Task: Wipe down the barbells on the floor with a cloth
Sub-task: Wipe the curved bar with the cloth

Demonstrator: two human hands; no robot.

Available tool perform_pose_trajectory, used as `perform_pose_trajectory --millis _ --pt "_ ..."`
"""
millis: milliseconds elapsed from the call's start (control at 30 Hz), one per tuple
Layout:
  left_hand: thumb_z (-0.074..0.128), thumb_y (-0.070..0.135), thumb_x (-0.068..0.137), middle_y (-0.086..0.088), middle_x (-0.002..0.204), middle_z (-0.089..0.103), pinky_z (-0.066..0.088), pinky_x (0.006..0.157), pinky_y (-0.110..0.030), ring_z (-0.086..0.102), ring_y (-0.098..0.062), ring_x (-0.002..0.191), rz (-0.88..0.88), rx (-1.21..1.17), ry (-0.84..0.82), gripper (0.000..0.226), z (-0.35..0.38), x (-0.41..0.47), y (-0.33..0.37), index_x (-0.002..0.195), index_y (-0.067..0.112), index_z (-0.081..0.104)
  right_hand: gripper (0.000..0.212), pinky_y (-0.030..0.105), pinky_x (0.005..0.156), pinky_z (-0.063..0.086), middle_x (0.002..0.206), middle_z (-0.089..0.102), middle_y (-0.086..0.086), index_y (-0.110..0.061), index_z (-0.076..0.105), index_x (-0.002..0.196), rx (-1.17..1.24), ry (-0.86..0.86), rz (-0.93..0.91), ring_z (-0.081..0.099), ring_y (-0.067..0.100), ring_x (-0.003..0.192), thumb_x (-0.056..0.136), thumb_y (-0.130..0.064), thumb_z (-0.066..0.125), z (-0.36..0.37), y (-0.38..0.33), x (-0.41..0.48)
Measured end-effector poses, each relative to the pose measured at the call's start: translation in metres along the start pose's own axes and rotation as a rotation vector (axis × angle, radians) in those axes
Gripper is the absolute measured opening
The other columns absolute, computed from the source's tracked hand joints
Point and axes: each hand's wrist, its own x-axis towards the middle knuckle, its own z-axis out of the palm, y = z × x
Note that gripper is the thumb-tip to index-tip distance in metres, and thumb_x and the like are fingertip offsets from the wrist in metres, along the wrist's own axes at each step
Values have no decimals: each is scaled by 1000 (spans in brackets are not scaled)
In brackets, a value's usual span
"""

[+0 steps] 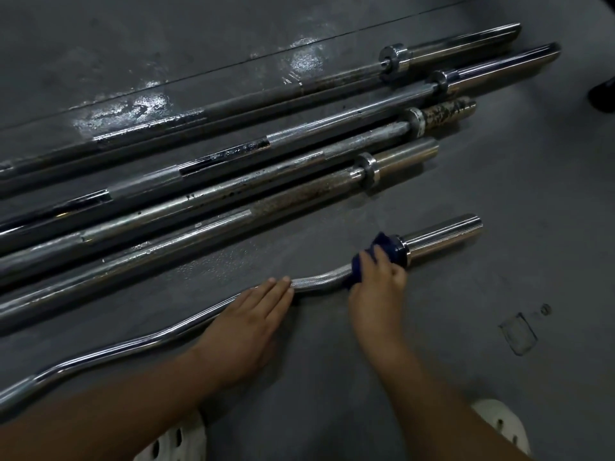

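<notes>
- Right hand (377, 287) grips a dark blue cloth (366, 257) wrapped, it seems, round the curl bar (312, 280) beside its collar.
- Left hand (248, 319) lies flat, fingers straight, pressing the bar's shaft.
- Four straight barbells (233, 181) lie on the floor (499, 194) beyond.

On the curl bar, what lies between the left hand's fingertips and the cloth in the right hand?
In the head view, only a short bare stretch of the curl bar's knurled shaft separates the flat left hand from the blue cloth that the right hand grips.
</notes>
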Motion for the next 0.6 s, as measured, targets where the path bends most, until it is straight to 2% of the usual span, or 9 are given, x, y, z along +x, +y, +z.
perform_pose_trajectory --millis 100,167,200,300,367,400,467,533,600 --pt "46 37 72 -16 155 38 43 108 -47 45 -33 137 -5 -21 -11 84 1 2 2 149 4 40 60 39 99 47 139 52 0 -19 58 129 -143 -113 -406 46 34 116 71 -7 68 10 -17 -20" --pt "53 38 71 -16 155 39 44 108 -46 46 -32 137 -2 -21 -14 86 1 1 -1 149 5 40 62 40 94 51 134 57 1 -19 61 125 -143 -152 -512 51 32 109 65 -6 73 -6 4 1" --pt "58 37 70 -16 155 39 45 107 -45 46 -32 137 2 -22 -11 87 1 -1 -4 149 5 40 61 40 95 50 134 57 4 -17 63 123 -114 -121 -420 49 32 107 64 -3 73 -12 16 14" --pt "63 36 69 -15 156 38 46 106 -45 46 -32 137 6 -30 -14 88 2 -4 -9 149 5 41 52 33 104 36 148 43 6 -14 60 129 76 -7 93 40 31 119 80 3 60 -14 9 19" --pt "57 36 71 -14 156 38 47 105 -46 47 -32 136 -3 -44 -19 85 1 -4 -8 149 6 40 50 30 103 39 145 42 9 -11 59 128 431 83 357 47 28 120 81 6 59 4 -22 -6" --pt "53 37 72 -14 156 38 47 105 -46 48 -32 136 -9 -51 -23 84 1 -4 -7 150 6 40 47 26 95 46 135 49 12 -9 59 124 653 144 525 54 24 111 80 8 59 10 -34 -11" --pt "50 38 72 -14 155 39 48 104 -45 48 -32 135 -6 -51 -21 85 1 -4 -8 150 6 39 33 20 64 54 100 63 14 -5 62 111 1116 214 912 63 19 79 82 9 54 15 -28 6" --pt "54 37 71 -15 155 39 48 104 -45 48 -32 136 6 -42 -15 86 1 -4 -10 150 5 39 22 27 62 55 87 65 13 -6 62 101 1383 64 1107 63 21 66 88 3 46 17 -8 35" --pt "53 39 70 -15 155 38 47 106 -45 47 -32 136 1 -50 -21 88 0 -4 -10 150 6 39 17 29 57 51 81 64 10 -9 60 93 1456 -17 1198 60 24 63 90 -3 45 24 -16 37"
